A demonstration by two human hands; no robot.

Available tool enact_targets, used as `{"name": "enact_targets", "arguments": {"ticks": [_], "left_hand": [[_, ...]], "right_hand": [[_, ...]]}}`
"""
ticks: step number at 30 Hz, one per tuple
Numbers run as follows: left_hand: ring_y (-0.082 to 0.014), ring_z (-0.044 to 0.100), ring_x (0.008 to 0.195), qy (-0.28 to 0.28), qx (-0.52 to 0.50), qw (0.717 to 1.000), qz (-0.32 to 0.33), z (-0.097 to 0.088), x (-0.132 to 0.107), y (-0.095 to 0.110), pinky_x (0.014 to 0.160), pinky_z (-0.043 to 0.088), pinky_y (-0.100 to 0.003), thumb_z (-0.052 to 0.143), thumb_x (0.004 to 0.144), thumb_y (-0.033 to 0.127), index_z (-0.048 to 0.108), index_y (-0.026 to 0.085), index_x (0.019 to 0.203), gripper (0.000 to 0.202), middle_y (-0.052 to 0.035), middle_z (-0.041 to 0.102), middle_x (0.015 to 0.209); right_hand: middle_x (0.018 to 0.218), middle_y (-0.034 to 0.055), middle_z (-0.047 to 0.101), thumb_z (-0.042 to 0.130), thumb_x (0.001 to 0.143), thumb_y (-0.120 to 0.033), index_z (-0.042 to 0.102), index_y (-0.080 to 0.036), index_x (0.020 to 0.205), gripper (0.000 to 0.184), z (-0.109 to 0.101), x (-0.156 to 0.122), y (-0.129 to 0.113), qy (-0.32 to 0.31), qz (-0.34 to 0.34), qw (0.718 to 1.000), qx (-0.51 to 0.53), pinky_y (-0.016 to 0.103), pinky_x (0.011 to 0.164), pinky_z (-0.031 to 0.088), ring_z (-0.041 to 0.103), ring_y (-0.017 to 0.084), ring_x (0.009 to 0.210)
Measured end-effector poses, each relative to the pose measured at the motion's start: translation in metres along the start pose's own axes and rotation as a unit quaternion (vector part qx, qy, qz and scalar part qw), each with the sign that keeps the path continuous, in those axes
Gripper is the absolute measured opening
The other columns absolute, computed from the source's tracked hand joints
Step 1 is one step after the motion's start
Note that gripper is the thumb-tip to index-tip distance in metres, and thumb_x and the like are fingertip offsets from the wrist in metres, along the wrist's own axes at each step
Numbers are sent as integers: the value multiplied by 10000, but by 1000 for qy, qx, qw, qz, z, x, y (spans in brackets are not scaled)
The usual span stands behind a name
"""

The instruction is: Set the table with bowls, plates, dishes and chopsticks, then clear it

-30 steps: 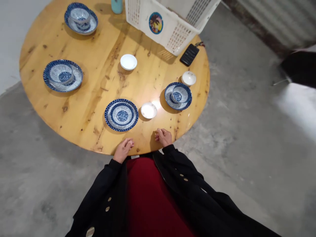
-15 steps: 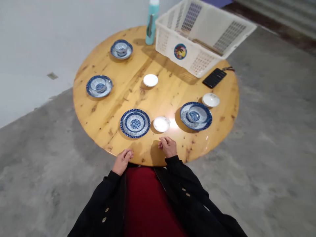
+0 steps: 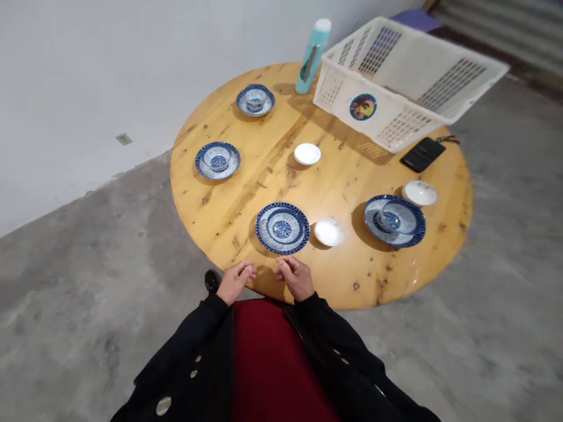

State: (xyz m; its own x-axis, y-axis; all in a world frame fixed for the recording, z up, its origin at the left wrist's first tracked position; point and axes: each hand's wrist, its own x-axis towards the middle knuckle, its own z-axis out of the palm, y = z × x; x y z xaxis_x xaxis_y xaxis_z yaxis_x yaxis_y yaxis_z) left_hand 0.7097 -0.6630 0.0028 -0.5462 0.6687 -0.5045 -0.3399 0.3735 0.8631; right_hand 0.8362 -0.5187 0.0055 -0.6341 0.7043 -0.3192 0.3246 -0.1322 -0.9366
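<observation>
My left hand (image 3: 237, 282) is at the table's near edge with its fingers curled in and nothing visible in them. Close beside it, my right hand (image 3: 296, 278) is also curled and empty, just below the nearest blue-and-white plate (image 3: 261, 241). A bowl with the same pattern (image 3: 282, 227) seems to rest on that plate. To the plate's right is a small white dish (image 3: 328, 232), apart from both hands. Farther right, a patterned bowl (image 3: 398, 217) stands on another blue-rimmed plate (image 3: 373, 230), with a white bowl (image 3: 420, 193) right behind it.
A round wooden table (image 3: 246, 193) carries everything. Two more plate-and-bowl sets, one a blue-rimmed plate (image 3: 223, 173), stand on the left side. White dishes (image 3: 307, 153) sit mid-table. Behind are a turquoise bottle (image 3: 311, 61), a white plastic basket (image 3: 378, 117) and a black phone (image 3: 423, 155).
My right hand has moved from in front of the small white dish to below the nearest plate, closer to my left hand. The view has turned left, so the table appears farther right.
</observation>
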Motion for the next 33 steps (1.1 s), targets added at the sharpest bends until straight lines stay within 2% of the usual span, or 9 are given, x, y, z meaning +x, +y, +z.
{"name": "enact_targets", "arguments": {"ticks": [5, 8, 11, 15, 18, 21, 26, 30, 33], "left_hand": [[-198, 688, 815, -15, 48, 999, 9, -108, -4, 4, 699, 533, -298, 639, 758, 575, 650, 144, 1017, 503, -88, 724, 924], [-196, 685, 837, -20, 70, 997, 11, -162, -5, 8, 720, 533, -302, 611, 784, 555, 644, 140, 1036, 487, -101, 721, 949], [-194, 683, 840, -35, 71, 997, 14, -193, 2, 14, 725, 534, -301, 604, 792, 539, 644, 135, 1036, 472, -106, 717, 952], [-198, 686, 846, -66, 38, 997, 21, -211, 22, 28, 733, 534, -304, 628, 773, 540, 648, 125, 1030, 489, -112, 716, 951], [-201, 686, 850, -68, 18, 997, 21, -219, 39, 41, 747, 532, -310, 653, 752, 548, 648, 109, 1037, 524, -114, 714, 940], [-198, 680, 860, -76, 10, 997, 16, -225, 58, 52, 759, 529, -314, 656, 753, 551, 643, 98, 1056, 545, -119, 709, 958], [-192, 671, 855, -130, 22, 991, 8, -210, 105, 81, 775, 525, -324, 682, 723, 546, 648, 103, 1023, 536, -114, 700, 943], [-194, 670, 871, -175, 52, 983, 11, -189, 153, 118, 788, 523, -328, 683, 717, 544, 647, 112, 1029, 534, -120, 702, 964], [-196, 670, 877, -206, 75, 976, -1, -180, 184, 141, 788, 522, -325, 673, 724, 543, 645, 112, 1038, 534, -130, 704, 981]], "right_hand": [[542, -10, 587, 559, 786, -535, 596, -205, 727, 338, 103, -2, -16, 43, 4, 999, 29, 259, 462, 487, 543, 135, 438], [545, -11, 596, 551, 794, -502, 596, -202, 702, 317, 165, -6, -22, 23, 16, 999, 34, 242, 445, 474, 556, 131, 434], [569, -6, 616, 552, 794, -465, 595, -204, 674, 291, 207, -5, -26, -3, 21, 1000, 15, 233, 439, 467, 573, 128, 437], [563, -2, 620, 558, 770, -439, 608, -199, 703, 254, 227, 9, -34, 28, 23, 999, 13, 230, 415, 450, 572, 131, 419], [561, 0, 623, 554, 769, -415, 611, -189, 699, 243, 221, 37, -48, 56, 0, 998, 11, 224, 418, 458, 572, 125, 419], [556, 11, 624, 556, 762, -342, 597, -170, 647, 211, 195, 85, -67, 112, -10, 994, -2, 203, 404, 449, 573, 116, 420], [628, 42, 661, 545, 790, -205, 585, -144, 677, 134, 118, 189, -95, 287, 60, 956, -24, 183, 406, 473, 600, 103, 449], [623, 45, 644, 536, 822, -164, 552, -145, 687, 137, 59, 264, -102, 358, 107, 927, -42, 219, 423, 512, 599, 111, 444], [566, 53, 614, 547, 836, -170, 547, -147, 682, 156, 23, 310, -101, 388, 123, 911, -66, 266, 430, 528, 599, 142, 437]]}}
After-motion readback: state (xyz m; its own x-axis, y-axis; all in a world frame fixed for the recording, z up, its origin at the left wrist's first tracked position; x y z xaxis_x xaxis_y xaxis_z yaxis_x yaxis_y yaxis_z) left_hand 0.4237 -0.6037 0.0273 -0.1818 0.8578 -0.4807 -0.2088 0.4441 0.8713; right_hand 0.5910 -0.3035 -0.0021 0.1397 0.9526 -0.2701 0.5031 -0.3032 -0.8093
